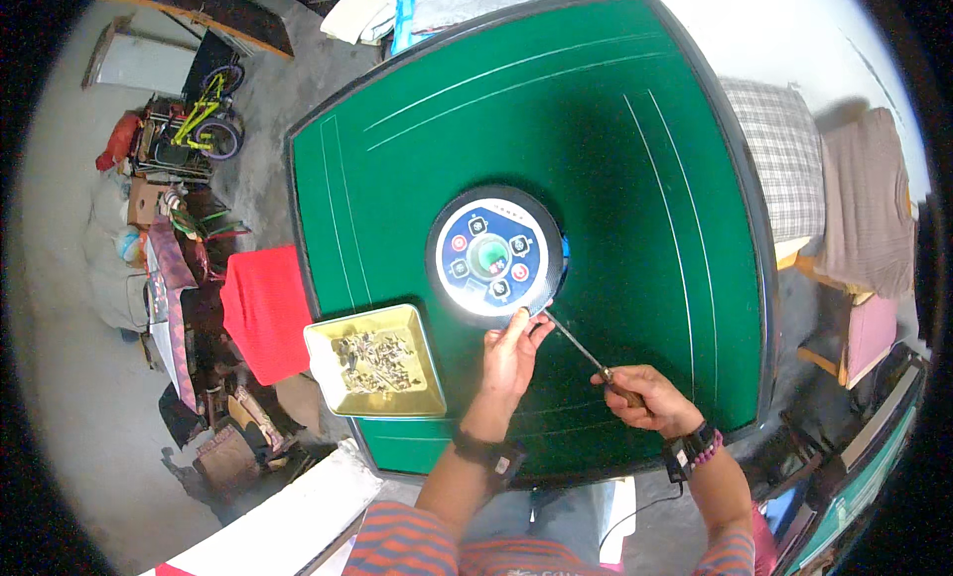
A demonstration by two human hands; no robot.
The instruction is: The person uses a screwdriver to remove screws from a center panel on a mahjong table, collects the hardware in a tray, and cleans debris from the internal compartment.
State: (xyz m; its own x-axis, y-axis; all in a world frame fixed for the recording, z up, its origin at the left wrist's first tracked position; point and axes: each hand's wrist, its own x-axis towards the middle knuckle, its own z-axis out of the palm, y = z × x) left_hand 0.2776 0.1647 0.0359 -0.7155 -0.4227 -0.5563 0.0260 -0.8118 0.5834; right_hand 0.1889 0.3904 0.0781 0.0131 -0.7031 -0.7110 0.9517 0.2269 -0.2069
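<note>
A round centre console (489, 248) with a blue face, buttons and a dark rim sits on a green felt table (387, 179). My left hand (509, 358) grips its near edge, thumb on top. My right hand (645, 401) is closed on the wooden handle of a screwdriver (576, 344), whose long shaft reaches up-left to the console's lower-right edge beside my left fingertips. Whether the tip touches a screw is too small to tell. A yellow metal tray (369, 361) of small metal pieces lies left of my left hand.
A red-covered seat (258, 313) stands left of the table. Cushioned seats (769, 164) line the right side. A yellow bicycle (204, 114) and piled boxes and clutter (149, 204) are at the left. A folded green-topped board (864, 457) leans at lower right.
</note>
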